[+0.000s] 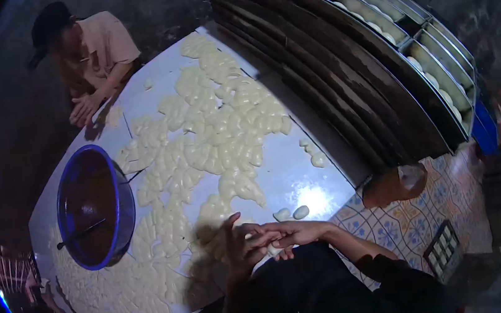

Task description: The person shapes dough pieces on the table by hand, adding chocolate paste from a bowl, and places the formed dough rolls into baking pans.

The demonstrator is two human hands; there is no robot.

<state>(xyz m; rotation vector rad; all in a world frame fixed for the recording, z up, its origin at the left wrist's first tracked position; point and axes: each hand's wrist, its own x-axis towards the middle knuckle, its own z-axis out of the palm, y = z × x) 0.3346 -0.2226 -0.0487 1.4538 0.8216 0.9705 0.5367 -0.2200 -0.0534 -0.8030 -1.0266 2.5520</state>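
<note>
At the near edge of the white table [280,168], my left hand [243,248] and my right hand [291,233] meet around a small pale dough piece [274,250], which is partly hidden by my fingers. My right hand's fingers lie over my left hand, while some left fingers stick up. Two small rounded dough pieces [300,212] sit just beyond my hands. Many flattened, glossy dough pieces [203,125] cover much of the tabletop.
A blue-rimmed basin [121,194] of brown liquid with a utensil stands on the left. Across the table a co-worker [96,47] holds their hands together. Dark stacked boards and metal-divided trays [370,10] stand at the right. Another person's arm shows lower left.
</note>
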